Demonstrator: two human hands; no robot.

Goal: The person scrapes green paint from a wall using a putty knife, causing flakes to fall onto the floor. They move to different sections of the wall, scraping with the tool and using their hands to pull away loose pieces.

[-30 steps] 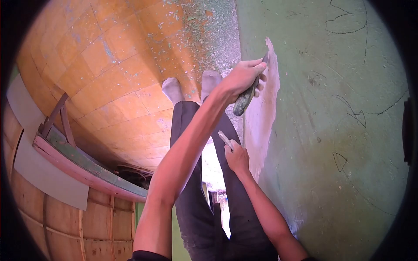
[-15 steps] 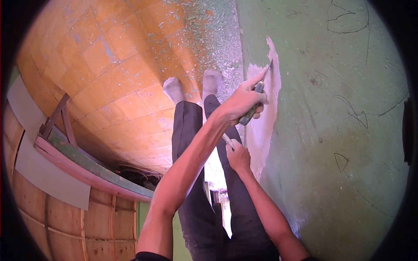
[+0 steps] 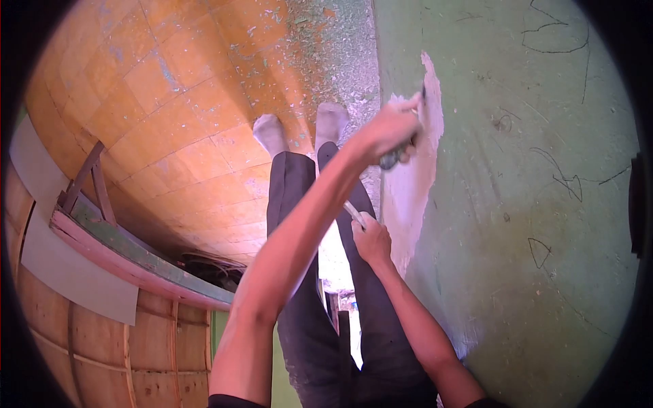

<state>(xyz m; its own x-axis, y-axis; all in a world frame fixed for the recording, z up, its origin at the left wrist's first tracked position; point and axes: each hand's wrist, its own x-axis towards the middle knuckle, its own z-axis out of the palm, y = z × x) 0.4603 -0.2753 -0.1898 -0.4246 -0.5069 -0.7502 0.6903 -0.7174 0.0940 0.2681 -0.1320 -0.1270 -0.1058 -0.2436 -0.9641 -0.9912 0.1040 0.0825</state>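
Observation:
My left hand (image 3: 396,130) is closed around a scraper with a dark handle (image 3: 390,160), its forefinger stretched along the tool. The thin blade (image 3: 424,90) is blurred and seen nearly edge-on, at the upper part of a pale bare patch (image 3: 407,211) on the green wall (image 3: 503,204). Whether the blade touches the wall is hard to tell. Lower down, my right hand (image 3: 373,238) is closed on a pale, narrow stick-like thing (image 3: 354,213), held beside my right thigh. Its far end shows above the fist; the rest is hidden in the fingers.
Green paint flakes (image 3: 333,61) litter the orange tiled floor (image 3: 197,122) along the wall's foot. My feet (image 3: 271,130) in socks stand on it. To the left are a pink and green wooden ledge (image 3: 136,248) and a panelled wooden wall (image 3: 153,347). Black scribbles (image 3: 568,182) mark the green wall.
My left hand has moved slightly upward and its wrist has turned, so less of the scraper's handle shows. The right hand has hardly moved. The view has shifted a little.

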